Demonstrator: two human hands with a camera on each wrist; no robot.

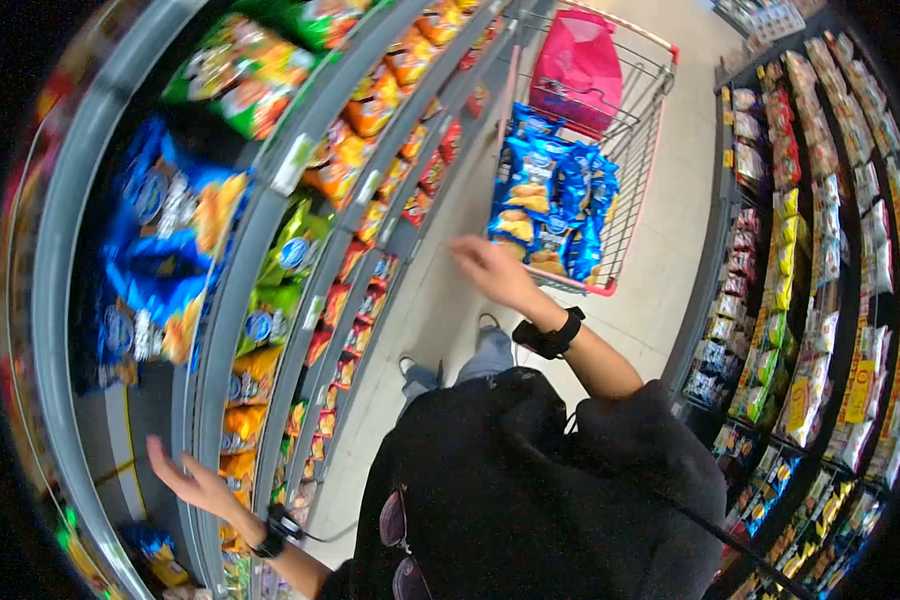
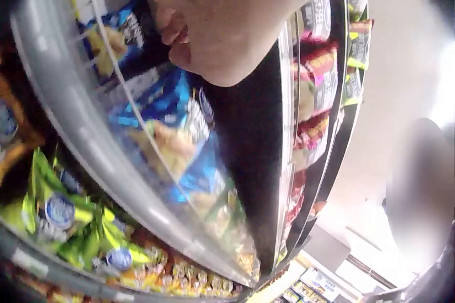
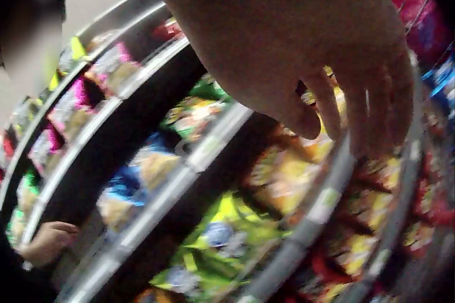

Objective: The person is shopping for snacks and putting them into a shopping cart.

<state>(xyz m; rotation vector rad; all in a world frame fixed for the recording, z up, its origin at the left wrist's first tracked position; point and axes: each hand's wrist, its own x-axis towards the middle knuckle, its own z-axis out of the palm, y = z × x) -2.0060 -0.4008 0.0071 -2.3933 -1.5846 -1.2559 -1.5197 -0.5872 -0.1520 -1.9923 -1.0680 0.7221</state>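
Observation:
Blue chip bags (image 1: 550, 195) fill the front part of a shopping cart (image 1: 625, 235). My right hand (image 1: 495, 272) is beside the cart's near left corner, fingers extended and holding nothing; in the right wrist view the hand (image 3: 306, 54) hangs in front of the shelves. My left hand (image 1: 195, 487) is at the shelf edge at lower left, fingers loosely extended and empty, by a bare stretch of shelf. More blue bags (image 1: 165, 250) stand on that shelf, farther along. In the left wrist view the hand (image 2: 213, 19) is above blue bags (image 2: 174, 129), most of its fingers hidden.
A pink bag (image 1: 575, 70) sits at the cart's far end. Green bags (image 1: 295, 240) and orange bags (image 1: 250, 400) line the lower left shelves. A second rack (image 1: 790, 260) of packets runs along the right, with tiled floor (image 1: 660, 200) between.

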